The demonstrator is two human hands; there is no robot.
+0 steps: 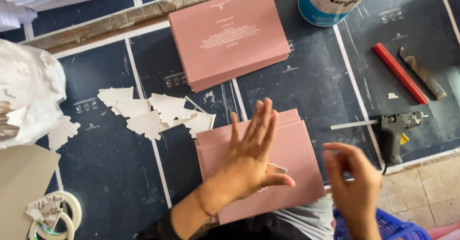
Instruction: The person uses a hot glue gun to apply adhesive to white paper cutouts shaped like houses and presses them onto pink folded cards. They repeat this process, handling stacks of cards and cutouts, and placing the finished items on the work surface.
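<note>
**Pressing a white cutout onto a pink card**

Left hand lies flat, fingers spread and extended, palm pressing down on the top card of the near pink stack. Under the palm's edge, by the thumb, a small white cutout shows partly; most of it is hidden. Nothing is pinched in this hand.

Right hand hovers just beside the stack's right edge, above the surface, motion-blurred. Thumb and fingers are drawn close together; whether they pinch anything, cannot tell.

Second stack of printed pink cards sits well apart, farther up the dark surface. Loose white cutouts are strewn between the two stacks, to the left. A glue gun lies to the right, nozzle stick pointing left, with a red stick beyond it. Tape rolls lie at the lower left, a round tin at the top.

Judgement on technique: even, flat palm pressure suits a glued piece; hold the card steady so the cutout does not slide, and keep fingers off any squeezed-out glue at the edges.
</note>
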